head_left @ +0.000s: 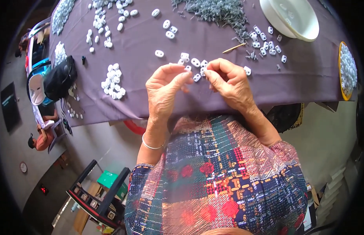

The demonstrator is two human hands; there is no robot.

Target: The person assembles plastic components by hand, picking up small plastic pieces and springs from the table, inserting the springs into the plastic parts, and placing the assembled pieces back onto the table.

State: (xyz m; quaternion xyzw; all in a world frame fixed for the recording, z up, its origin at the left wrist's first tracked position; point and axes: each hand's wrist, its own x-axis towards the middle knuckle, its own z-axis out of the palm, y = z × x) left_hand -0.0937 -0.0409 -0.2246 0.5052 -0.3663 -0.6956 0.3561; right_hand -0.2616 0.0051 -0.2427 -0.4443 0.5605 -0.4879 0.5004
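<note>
My left hand (166, 86) is held over the purple cloth near the table's front edge, with its thumb and forefinger closed on a small white plastic piece with holes (188, 68). Close by on the right, the fingertips of my right hand (231, 83) pinch another white plastic piece (203, 72), partly hidden by the thumb. Between and just beyond the hands lie several loose white two-holed pieces (195, 62). One more white piece (247, 71) rests beside the knuckles of my right hand.
A heap of grey screws (217, 11) lies at the far side, with a thin pointed stick (233, 48) nearer. A white basin (312, 31) and a yellow-rimmed tray (341, 84) stand on the right. White pieces (113, 82) are piled at left, near a black bag (61, 80).
</note>
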